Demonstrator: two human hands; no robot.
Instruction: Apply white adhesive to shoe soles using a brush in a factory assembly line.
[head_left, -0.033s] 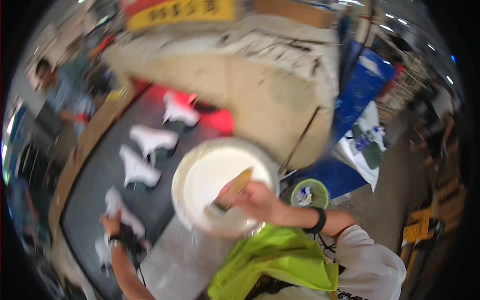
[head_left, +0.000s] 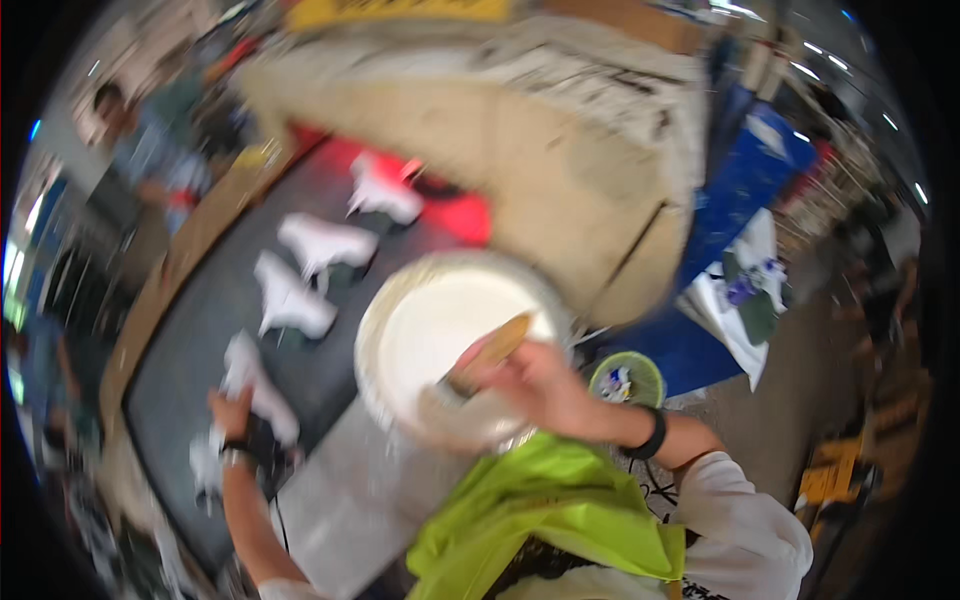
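"While the right hand (head_left: 545, 392) grasps a brush (head_left: 503, 340) over the bucket (head_left: 371, 365), where's the left hand (head_left: 234, 412)?"

"Touching a white shoe-shaped piece (head_left: 264, 388) on the dark belt (head_left: 190, 365); whether its fingers grip, I can't tell."

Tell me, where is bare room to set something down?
Bare: the grey sheet between dark belt and green apron, and the belt between white pieces and brown rail. Crowded: around the left hand, and over the bucket, where the right hand holds a brush.
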